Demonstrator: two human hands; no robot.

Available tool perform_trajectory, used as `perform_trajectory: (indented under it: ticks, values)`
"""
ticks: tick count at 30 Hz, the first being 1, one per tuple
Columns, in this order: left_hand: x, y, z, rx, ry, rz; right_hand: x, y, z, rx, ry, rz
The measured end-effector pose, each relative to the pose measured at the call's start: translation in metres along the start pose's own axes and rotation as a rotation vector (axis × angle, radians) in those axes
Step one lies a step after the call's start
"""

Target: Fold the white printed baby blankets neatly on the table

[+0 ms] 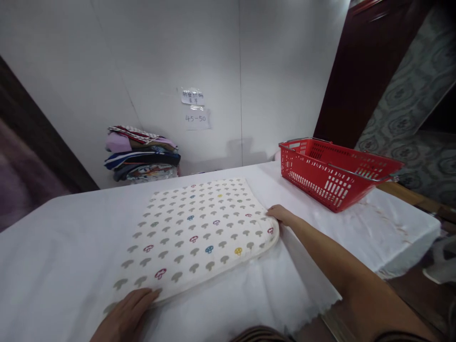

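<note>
A white blanket (199,228), printed with grey mushrooms and a few red, blue and yellow ones, lies folded flat on a table draped in white cloth (81,237). At its near left corner, my left hand (128,311) has its fingers closed over the edge, covering that corner; the thumb is hidden. My right hand (281,214) grips the rounded right edge, its fingers on top and the rest turned away from view. Between the hands, the blanket's near edge shows a thin layered fold.
A red plastic basket (317,175) with metal handles stands at the table's right. Several folded cloths form a stack (142,156) against the white wall (213,47) at the back left. Paper labels (197,118) hang on the wall, one reading 45-50.
</note>
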State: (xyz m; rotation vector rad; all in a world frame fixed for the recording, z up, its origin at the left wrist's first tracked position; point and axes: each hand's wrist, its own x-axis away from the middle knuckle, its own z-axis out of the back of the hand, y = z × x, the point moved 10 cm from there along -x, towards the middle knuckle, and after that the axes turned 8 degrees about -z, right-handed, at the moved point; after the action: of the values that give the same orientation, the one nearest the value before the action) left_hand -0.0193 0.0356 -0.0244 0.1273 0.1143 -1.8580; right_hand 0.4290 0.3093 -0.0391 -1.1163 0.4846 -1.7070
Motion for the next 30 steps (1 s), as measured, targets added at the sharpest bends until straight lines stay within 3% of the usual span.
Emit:
perform_trajectory:
  ticks: [7, 15, 20, 24, 30]
  values:
    - [-0.002, 0.008, 0.009, -0.061, 0.093, -0.064, -0.008, -0.013, 0.0, -0.057, -0.056, -0.073]
    - [-0.005, 0.024, 0.031, -0.068, 0.195, -0.101, -0.031, -0.039, -0.015, -0.155, -0.106, -0.037]
    - [-0.002, 0.026, 0.036, -0.034, 0.23, -0.122, -0.046, -0.039, -0.009, -0.062, 0.028, -0.014]
    - [-0.001, 0.026, 0.035, -0.003, 0.193, -0.11, -0.05, -0.042, -0.002, 0.097, 0.147, 0.049]
    - [0.002, 0.026, 0.037, -0.036, 0.228, -0.126, -0.033, -0.052, 0.002, 0.371, 0.195, 0.18]
